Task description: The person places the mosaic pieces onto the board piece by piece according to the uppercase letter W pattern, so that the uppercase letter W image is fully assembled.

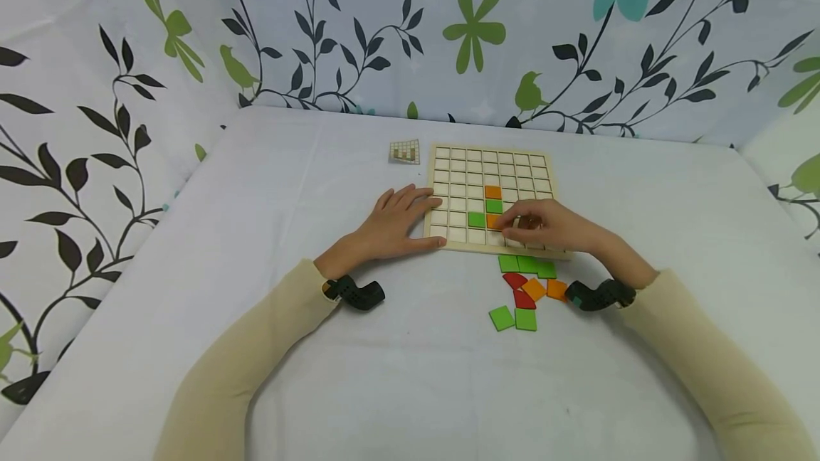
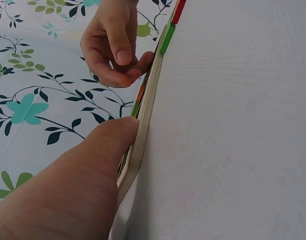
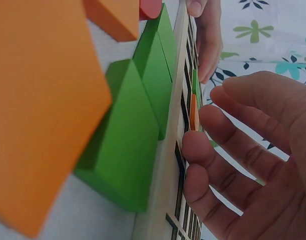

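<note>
A wooden grid board (image 1: 458, 219) lies on the table in the head view. My left hand (image 1: 392, 226) rests at its left side with fingers spread, thumb on the front left corner. Over the board, my right hand (image 1: 544, 225) has its fingertips right at an orange square tile (image 1: 491, 222) set in the grid. Its fingers are loosely bent, and the right wrist view shows nothing between them. To the left of that tile is a green tile (image 1: 476, 219). Another green tile (image 1: 493, 206) and an orange tile (image 1: 492, 192) run up the column behind it.
Along the board's front edge lie several green tiles (image 1: 528, 264). Nearer are red curved-edge pieces (image 1: 524, 299), loose orange tiles (image 1: 534, 290) and two green squares (image 1: 526, 319). A small card with a grid pattern (image 1: 405, 152) sits behind my left hand.
</note>
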A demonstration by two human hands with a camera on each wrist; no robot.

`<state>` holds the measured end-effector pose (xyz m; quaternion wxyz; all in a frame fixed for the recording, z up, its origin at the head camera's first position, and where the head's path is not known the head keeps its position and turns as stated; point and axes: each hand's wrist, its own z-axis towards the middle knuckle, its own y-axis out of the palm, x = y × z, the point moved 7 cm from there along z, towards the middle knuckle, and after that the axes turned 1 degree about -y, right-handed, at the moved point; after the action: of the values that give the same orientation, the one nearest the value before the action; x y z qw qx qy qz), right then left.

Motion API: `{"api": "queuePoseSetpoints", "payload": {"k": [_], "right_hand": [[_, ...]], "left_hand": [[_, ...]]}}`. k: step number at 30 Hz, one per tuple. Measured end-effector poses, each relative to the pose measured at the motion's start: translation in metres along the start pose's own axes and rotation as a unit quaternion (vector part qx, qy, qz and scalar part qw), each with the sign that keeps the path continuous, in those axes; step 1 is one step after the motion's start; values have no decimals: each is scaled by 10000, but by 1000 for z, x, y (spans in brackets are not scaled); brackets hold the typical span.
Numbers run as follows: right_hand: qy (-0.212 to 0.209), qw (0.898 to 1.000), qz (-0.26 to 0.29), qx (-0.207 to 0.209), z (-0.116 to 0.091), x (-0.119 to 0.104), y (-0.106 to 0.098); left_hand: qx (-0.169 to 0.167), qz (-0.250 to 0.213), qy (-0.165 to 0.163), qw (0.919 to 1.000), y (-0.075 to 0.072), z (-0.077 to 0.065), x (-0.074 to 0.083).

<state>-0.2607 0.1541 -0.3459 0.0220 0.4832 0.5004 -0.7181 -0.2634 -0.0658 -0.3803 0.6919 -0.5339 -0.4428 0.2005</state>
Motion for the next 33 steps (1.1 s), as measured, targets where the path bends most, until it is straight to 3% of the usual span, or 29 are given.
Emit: {"api": "queuePoseSetpoints", "payload": {"k": [14,23,33], "right_hand": [[-96,9994,-109,-314,-7,2,6],[-808,9947,211,-593,-13,0,11],[-1037,9913,264,-764,-17,-1,16]], "left_hand": [[-1,56,-10,10000,0,0,1],[-55,19,-35,10000,-1,-1,2],[-15,8,-26,10000,-1,-1,3]]}}
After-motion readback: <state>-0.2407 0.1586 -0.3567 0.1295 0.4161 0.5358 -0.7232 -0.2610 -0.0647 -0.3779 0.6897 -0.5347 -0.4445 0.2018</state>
